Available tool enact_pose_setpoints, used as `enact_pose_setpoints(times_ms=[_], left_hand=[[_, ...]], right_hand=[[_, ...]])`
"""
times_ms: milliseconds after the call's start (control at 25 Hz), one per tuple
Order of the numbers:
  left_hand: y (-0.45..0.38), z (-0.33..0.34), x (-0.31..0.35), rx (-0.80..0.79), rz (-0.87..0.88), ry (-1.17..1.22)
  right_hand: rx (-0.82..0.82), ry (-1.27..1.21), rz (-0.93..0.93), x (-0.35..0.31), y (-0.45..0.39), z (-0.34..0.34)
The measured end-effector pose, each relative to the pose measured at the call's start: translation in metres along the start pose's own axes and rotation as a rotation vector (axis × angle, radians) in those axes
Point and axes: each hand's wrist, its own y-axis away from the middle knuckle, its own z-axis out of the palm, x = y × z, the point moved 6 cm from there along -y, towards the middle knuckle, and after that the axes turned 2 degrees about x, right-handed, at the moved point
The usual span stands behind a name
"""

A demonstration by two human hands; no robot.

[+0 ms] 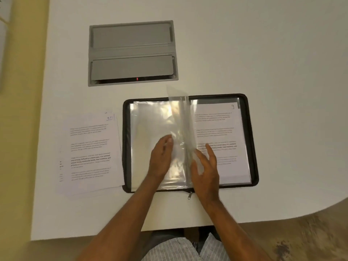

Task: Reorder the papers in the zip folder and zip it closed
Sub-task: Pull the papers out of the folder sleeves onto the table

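Standing upright between both hands, a clear sleeve (181, 121) (mid-turn) is touched by the relaxed left hand (162, 157) and right hand (206, 170), neither gripping, over the open zip folder (252, 140).

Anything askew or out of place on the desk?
The loose paper stack left of the open zip folder is fanned, with uneven edges, and lies tilted against the folder. One clear sleeve stands upright mid-turn. Nothing looks damaged.

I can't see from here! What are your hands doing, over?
Left hand flat on clear sleeves. Right hand turning one sleeve. Zip folder open, unzipped. Loose papers outside.
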Motion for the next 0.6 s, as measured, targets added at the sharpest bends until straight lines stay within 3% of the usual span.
enact_pose_setpoints(times_ms=[120, 240, 320, 440, 600], left_hand=[[-0.001, -0.043, 0.004, 0.143, -0.238, 0.399], [-0.003, -0.082, -0.007, 0.255, -0.281, 0.414], [-0.004, -0.102, -0.016, 0.365, -0.257, 0.217], [-0.002, -0.107, -0.006, 0.461, -0.098, -0.297], [0.003, -0.055, 0.02, 0.311, 0.328, -0.663]], right_hand=[[-0.237, 0.048, -0.112, -0.028, 0.017, 0.042], [-0.5, 0.144, -0.257, -0.036, 0.037, 0.077], [-0.611, 0.168, -0.321, -0.038, 0.044, 0.084], [-0.728, 0.127, -0.352, -0.036, 0.046, 0.084], [-0.745, 0.017, -0.36, -0.03, 0.044, 0.073]])
